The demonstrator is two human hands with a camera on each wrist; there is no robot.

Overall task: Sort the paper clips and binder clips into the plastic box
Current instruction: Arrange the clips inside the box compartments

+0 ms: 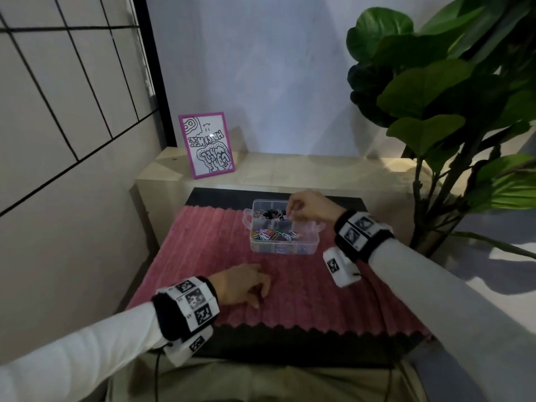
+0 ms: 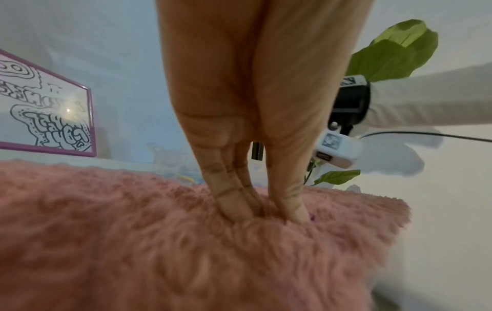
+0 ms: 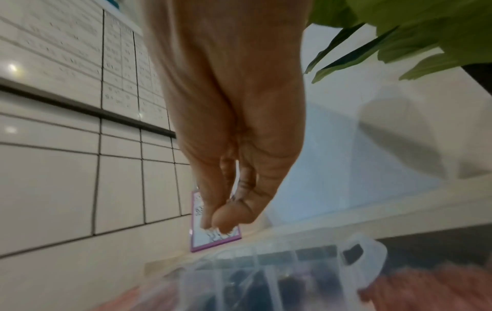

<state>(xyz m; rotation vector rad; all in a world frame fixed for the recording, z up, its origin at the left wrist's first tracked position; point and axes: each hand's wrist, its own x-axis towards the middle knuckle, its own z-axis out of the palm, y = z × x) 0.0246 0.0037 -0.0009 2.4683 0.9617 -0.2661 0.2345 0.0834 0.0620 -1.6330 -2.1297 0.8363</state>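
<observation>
Broadly, the scene is bounded on the left by a pale tiled wall [image 1: 58, 111] ruled with thin dark grout lines, and on the right by a plant [image 1: 452, 91] with broad, glossy, paddle-shaped green leaves. A pale, smooth ledge [image 1: 290, 166] runs along the far side, and on its left end a flat rectangular picture [image 1: 207, 145] in a purple frame is propped, bearing black outline doodles on white.

The desk [image 1: 275, 343] shows as a dark flat surface, and most of it is covered by a pink plush mat [image 1: 203, 256], ribbed in soft ridges with a scalloped near edge; in the left wrist view its pile is seen as long and shaggy.

On the far right part of the mat the plastic box [image 1: 301, 249] is set: clear, rectangular, divided into compartments, with a looped tab at each end. Coloured and white wire paper clips [image 1: 275, 235] lie heaped in its near compartments, and small dark binder clips [image 1: 269, 213] fill a far one.

The right hand [image 1: 310, 208] is held over the far right part of the box, fingertips drawn together against the thumb; whether anything is pinched cannot be told. The left hand [image 1: 240, 287] is pressed fingertips-down into the near pile, fingers and thumb drawn close, nothing visibly held.
</observation>
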